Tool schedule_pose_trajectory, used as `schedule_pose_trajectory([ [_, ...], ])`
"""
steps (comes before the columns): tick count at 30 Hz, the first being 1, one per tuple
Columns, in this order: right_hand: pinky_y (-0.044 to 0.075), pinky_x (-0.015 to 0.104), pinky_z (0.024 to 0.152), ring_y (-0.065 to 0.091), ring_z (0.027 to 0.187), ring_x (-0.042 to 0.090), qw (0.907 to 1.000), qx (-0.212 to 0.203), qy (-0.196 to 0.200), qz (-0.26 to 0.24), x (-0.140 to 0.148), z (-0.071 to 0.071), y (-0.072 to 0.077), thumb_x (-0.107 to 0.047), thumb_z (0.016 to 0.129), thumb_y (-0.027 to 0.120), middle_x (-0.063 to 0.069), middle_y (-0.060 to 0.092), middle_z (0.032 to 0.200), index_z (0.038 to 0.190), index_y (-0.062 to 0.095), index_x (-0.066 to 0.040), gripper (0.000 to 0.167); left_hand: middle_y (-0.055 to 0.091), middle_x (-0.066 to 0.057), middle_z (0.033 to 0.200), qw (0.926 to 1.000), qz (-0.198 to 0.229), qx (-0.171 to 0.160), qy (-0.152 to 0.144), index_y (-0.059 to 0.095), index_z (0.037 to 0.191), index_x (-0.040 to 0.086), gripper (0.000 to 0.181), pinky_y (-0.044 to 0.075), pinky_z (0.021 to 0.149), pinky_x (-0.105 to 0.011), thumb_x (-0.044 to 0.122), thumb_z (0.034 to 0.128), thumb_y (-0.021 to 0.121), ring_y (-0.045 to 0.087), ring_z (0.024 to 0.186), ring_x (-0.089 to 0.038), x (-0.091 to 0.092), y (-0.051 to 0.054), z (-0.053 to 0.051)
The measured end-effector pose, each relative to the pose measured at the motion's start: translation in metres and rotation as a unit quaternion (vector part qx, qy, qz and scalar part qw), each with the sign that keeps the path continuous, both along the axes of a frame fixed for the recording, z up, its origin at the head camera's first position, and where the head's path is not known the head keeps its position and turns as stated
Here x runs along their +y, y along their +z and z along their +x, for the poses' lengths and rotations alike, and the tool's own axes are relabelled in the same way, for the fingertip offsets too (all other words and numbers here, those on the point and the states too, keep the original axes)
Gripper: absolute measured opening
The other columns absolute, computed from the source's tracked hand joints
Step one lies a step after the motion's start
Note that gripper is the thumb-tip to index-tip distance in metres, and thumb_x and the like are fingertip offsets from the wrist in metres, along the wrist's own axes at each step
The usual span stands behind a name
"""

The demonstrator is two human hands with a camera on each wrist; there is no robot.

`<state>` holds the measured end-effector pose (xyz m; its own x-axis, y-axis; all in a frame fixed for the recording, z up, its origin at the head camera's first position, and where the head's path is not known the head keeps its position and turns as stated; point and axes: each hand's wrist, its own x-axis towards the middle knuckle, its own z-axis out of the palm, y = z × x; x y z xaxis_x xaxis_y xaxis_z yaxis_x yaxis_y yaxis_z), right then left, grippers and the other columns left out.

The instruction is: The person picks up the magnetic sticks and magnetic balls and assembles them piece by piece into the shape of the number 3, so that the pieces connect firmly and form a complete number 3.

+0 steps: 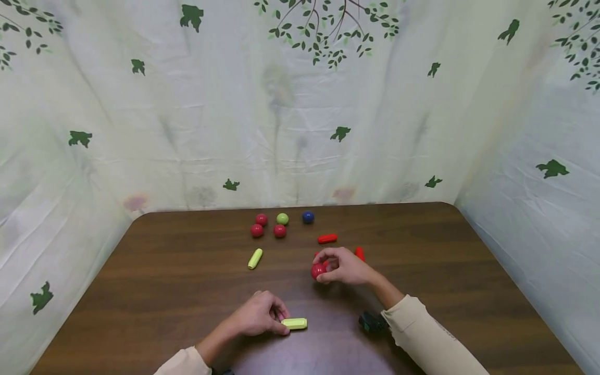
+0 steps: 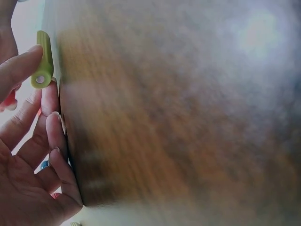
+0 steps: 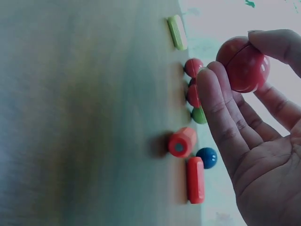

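Note:
Between thumb and fingers of my left hand (image 1: 262, 315) is a yellow-green stick (image 1: 295, 324), held by one end near the table's front. The left wrist view shows the stick's (image 2: 43, 61) round end with a pale spot. My right hand (image 1: 344, 268) pinches a red ball (image 1: 319, 271), which the right wrist view shows as a glossy ball (image 3: 243, 65) with a seam, at the fingertips. A red stick (image 1: 327, 238) lies just beyond this hand, and another red stick (image 1: 359, 253) is partly hidden behind it. More red shows behind its fingers, mostly covered.
Toward the back of the brown table (image 1: 178, 281) are several red balls (image 1: 279, 230), a green ball (image 1: 282, 219) and a blue ball (image 1: 308, 216). A second yellow-green stick (image 1: 255, 259) lies left of centre. Patterned cloth (image 1: 300, 104) hangs behind and at both sides.

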<state>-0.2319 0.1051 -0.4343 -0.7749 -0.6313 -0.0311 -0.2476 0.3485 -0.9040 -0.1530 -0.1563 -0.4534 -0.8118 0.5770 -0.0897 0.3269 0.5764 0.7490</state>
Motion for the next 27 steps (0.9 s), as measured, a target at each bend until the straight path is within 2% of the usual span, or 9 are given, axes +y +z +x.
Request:
schedule_pose_trajectory([
  [10, 0.054, 0.03, 0.062, 0.062, 0.072, 0.016, 0.9987, -0.025, 0.045, -0.003, 0.002, 0.023, -0.008, -0.009, 0.083, 0.074, 0.003, 0.064, 0.091, 0.102, 0.063, -0.006, 0.023, 0.063, 0.012, 0.065, 0.9999, 0.012, -0.003, -0.001, 0.073, 0.076, 0.014, 0.015, 0.045, 0.056, -0.019, 0.015, 0.0671, 0.086, 0.053, 0.06, 0.001, 0.001, -0.003, 0.0],
  [22, 0.054, 0.026, 0.062, 0.065, 0.067, 0.013, 0.9946, -0.084, 0.06, -0.008, -0.004, 0.031, -0.018, -0.004, 0.08, 0.075, 0.003, 0.062, 0.091, 0.098, 0.061, -0.004, 0.022, 0.064, 0.011, 0.066, 0.9999, 0.008, -0.008, -0.003, 0.073, 0.076, 0.014, 0.015, 0.044, 0.056, -0.02, 0.015, 0.0682, 0.086, 0.053, 0.06, 0.001, 0.0, 0.0, -0.002],
  [27, 0.052, 0.023, 0.057, 0.061, 0.065, 0.01, 0.9943, -0.07, 0.08, 0.008, -0.008, 0.034, -0.023, -0.004, 0.078, 0.077, 0.0, 0.064, 0.081, 0.093, 0.063, -0.005, 0.02, 0.064, 0.011, 0.066, 0.9999, 0.007, -0.015, -0.004, 0.073, 0.076, 0.014, 0.015, 0.044, 0.056, -0.02, 0.016, 0.0681, 0.086, 0.054, 0.06, 0.001, -0.001, -0.001, -0.003],
])
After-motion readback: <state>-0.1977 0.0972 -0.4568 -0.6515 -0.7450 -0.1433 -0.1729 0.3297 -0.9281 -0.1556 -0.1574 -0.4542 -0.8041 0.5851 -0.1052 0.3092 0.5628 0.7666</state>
